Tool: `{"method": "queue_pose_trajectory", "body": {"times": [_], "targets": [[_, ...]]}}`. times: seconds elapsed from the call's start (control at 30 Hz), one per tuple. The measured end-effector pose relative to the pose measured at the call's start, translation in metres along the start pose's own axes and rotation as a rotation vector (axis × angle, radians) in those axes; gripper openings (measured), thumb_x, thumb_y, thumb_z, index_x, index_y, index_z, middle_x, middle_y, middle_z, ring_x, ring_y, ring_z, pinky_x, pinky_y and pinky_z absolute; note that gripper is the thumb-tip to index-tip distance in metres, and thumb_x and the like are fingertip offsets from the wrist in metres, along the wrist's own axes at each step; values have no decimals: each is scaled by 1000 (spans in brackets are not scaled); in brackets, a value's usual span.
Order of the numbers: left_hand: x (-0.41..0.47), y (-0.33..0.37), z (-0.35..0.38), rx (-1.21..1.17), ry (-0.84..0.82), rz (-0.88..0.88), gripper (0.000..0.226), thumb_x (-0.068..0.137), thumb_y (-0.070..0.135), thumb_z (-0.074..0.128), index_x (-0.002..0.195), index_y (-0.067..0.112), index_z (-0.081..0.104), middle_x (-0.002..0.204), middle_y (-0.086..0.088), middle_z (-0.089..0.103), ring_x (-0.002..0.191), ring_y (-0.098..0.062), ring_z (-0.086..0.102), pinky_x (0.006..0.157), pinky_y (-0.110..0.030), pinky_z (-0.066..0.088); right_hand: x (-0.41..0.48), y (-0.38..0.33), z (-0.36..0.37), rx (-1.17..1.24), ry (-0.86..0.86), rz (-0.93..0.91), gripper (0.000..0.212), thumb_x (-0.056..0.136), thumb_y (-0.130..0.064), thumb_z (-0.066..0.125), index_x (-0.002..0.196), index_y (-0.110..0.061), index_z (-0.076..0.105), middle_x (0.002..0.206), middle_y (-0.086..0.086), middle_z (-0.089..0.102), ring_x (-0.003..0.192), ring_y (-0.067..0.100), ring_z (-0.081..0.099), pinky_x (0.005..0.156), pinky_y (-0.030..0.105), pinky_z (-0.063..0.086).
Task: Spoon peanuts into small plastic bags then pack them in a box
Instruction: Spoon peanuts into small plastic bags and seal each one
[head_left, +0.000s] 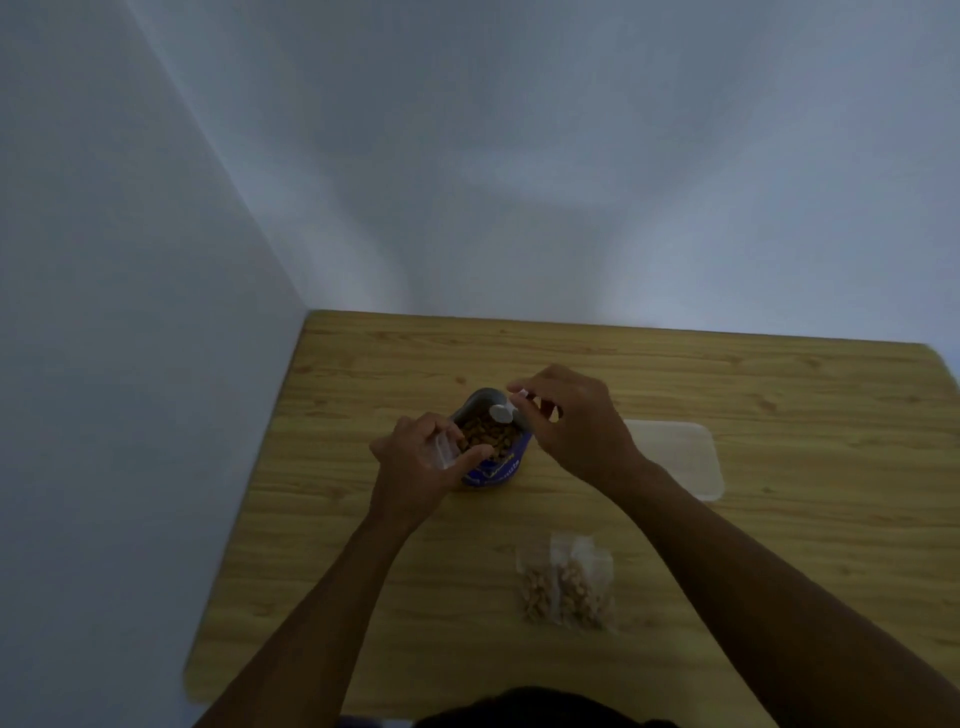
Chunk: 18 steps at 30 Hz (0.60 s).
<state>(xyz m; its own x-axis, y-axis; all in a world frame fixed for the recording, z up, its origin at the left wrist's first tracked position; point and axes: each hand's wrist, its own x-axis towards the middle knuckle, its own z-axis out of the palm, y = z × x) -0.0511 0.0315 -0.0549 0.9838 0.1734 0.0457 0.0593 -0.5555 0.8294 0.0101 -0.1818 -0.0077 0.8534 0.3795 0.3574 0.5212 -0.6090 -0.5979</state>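
From the head camera, the right hand (566, 421) pinches a white spoon (503, 413) by its handle, bowl hovering just over the peanuts (485, 434) in the open blue pouch (493, 470) mid-surface. The left hand (415, 467), touching the pouch's left side, pinches a small clear bag (447, 452); its mouth lies just left of the spoon, so the loaded spoon likely travels leftward. Two filled bags (566, 584) lie toward the near edge; the clear box (675, 457) sits toward the right edge of the surface (779, 545).
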Motion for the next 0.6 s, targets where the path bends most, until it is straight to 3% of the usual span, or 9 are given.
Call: {"method": "queue_pose_trajectory", "body": {"times": [0.07, 0.17, 0.23, 0.27, 0.37, 0.47, 0.6], "targets": [[-1, 3, 1, -78, -17, 40, 35, 71, 61, 77, 78, 31, 59, 78, 13, 62, 78, -9, 61, 73, -47, 54, -5, 2, 3, -33, -92, -59, 27, 97, -31, 57, 111, -15, 73, 97, 0, 68, 70, 9, 60, 61, 31, 56], [-3, 7, 1, -100, -6, 69, 33, 82, 47, 75, 79, 20, 56, 69, 7, 58, 59, -8, 55, 54, -26, 47, -15, 4, 14, -110, -160, -100, 23, 97, -27, 60, 112, -15, 74, 96, 1, 70, 71, 12, 62, 60, 35, 56], [-5, 6, 1, -42, -48, 12, 32, 82, 43, 75, 84, 21, 52, 67, 6, 52, 56, -6, 47, 49, -17, 36, -20, 5, 20, -89, -98, -36, 18, 95, -22, 65, 106, -15, 77, 93, 1, 74, 70, 14, 65, 60, 38, 57], [-6, 3, 1, -15, -85, -30, 32, 82, 43, 75, 88, 23, 50, 66, 7, 48, 57, -6, 43, 48, -19, 33, -20, 5, 22, -65, -30, 14, 15, 92, -19, 68, 102, -14, 78, 91, 2, 76, 69, 14, 67, 60, 38, 58], [-7, -6, -1, -27, -211, -143, 34, 79, 54, 64, 98, 34, 45, 77, 3, 46, 78, -17, 45, 58, -27, 33, -19, 6, 21, -34, 155, 146, 7, 86, -11, 76, 92, -11, 80, 82, 3, 78, 64, 9, 68, 62, 33, 60], [-8, -12, -4, -45, -305, -199, 33, 77, 63, 46, 102, 43, 40, 102, -2, 53, 106, -30, 49, 76, -39, 44, -19, 7, 18, -43, 169, 151, 5, 86, -10, 76, 90, -11, 80, 80, 3, 78, 61, 7, 64, 61, 27, 57], [-8, -5, -3, -9, -367, -283, 29, 89, 65, 46, 111, 48, 36, 124, 1, 44, 118, -24, 39, 91, -41, 41, -21, 9, 21, -22, 173, 179, 6, 86, -10, 77, 89, -13, 81, 76, 0, 77, 58, -3, 56, 61, 10, 47]]}}
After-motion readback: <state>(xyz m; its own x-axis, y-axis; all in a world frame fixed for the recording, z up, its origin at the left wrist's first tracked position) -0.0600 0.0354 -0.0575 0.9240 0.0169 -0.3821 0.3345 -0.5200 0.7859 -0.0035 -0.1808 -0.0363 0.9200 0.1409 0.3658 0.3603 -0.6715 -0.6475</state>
